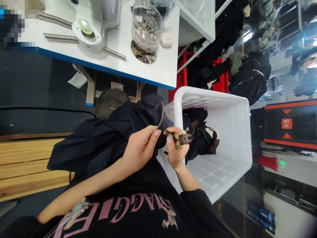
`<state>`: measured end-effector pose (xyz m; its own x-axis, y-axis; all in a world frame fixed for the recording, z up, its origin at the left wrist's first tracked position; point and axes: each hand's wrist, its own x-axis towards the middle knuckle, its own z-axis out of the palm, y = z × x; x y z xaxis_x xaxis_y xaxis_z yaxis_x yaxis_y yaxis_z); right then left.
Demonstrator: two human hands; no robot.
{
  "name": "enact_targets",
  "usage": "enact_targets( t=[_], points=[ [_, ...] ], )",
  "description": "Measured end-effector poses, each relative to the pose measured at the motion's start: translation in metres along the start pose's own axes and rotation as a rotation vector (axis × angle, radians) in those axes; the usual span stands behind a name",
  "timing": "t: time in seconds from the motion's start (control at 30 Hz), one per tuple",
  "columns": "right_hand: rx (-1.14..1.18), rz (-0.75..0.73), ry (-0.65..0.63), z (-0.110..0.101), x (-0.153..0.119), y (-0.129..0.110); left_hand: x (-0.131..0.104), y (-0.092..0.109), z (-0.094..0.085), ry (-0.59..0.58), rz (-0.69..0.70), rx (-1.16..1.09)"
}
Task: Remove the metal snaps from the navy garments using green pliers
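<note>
A dark navy garment (99, 132) lies bunched across my lap. My left hand (140, 145) is closed, its thumb and forefinger pinching a thin grey cord (161, 115) that curves up over the cloth. Just to the right, my right hand (177, 155) is wrapped round a pair of pliers (185, 138) with worn, dark jaws pointing right, away from the cord. A small shiny metal piece (165, 133) shows by the right fingertips; whether it belongs to the pliers I cannot make out. The two hands are close together but apart.
Right of my lap stands a white plastic bin (223, 175) with dark garments (201, 135) inside. Ahead, a white table (119, 71) carries a machine (88, 29) and a clear jar (148, 28) of small metal parts. A wooden bench (32, 162) is at left.
</note>
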<state>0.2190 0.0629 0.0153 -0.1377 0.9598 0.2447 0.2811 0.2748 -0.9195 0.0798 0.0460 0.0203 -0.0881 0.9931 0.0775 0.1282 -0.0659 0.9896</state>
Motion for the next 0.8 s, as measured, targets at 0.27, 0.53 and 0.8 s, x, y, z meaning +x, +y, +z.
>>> enact_targets(
  t=[0.27, 0.53, 0.8],
  points=[
    [0.932, 0.999, -0.067, -0.029, 0.019, 0.003, 0.016, -0.023, -0.02, 0.226, -0.286, -0.472],
    [0.66, 0.814, -0.4, -0.05, 0.02, -0.011, 0.024, -0.028, -0.024, 0.324, -0.469, -1.115],
    [-0.861, -0.339, -0.469, -0.046, 0.047, -0.066, 0.013, -0.028, -0.025, 0.298, -0.522, -1.108]
  ],
)
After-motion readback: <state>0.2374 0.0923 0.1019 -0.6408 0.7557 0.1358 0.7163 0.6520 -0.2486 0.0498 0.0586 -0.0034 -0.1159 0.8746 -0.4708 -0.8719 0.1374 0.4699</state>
